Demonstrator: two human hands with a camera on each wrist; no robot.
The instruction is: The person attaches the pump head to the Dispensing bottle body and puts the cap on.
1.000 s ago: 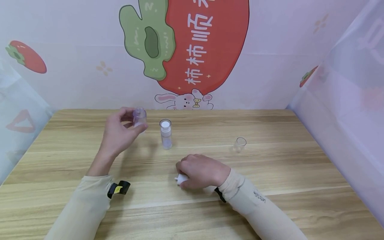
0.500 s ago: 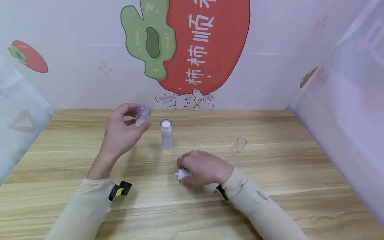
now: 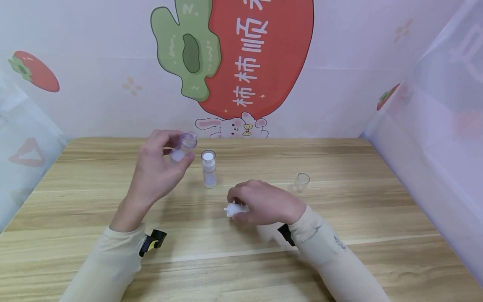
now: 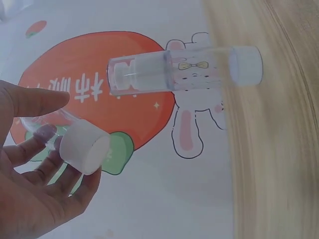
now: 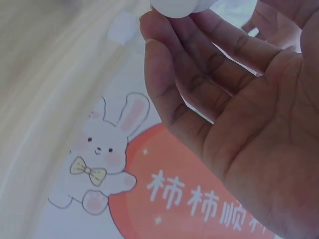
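Observation:
The left hand (image 3: 156, 167) grips a clear bottle (image 3: 187, 141) with a white base, its open neck tilted up and to the right, above the back left of the table. In the left wrist view the bottle's white base (image 4: 84, 147) shows below the thumb. The right hand (image 3: 264, 202) pinches a small white part (image 3: 236, 209) with a thin tip pointing left. Only a bit of that white part (image 5: 175, 7) shows in the right wrist view. Between the hands, further back, an assembled bottle (image 3: 209, 171) stands upright with a white top.
A clear cap (image 3: 301, 180) stands on the wooden table (image 3: 358, 188) behind and right of the right hand. A printed backdrop (image 3: 339, 96) rises at the table's back edge, with sheets along both sides.
The left hand has moved slightly right, and its bottle now tilts further to the right. The right hand has moved up and slightly right with the white part.

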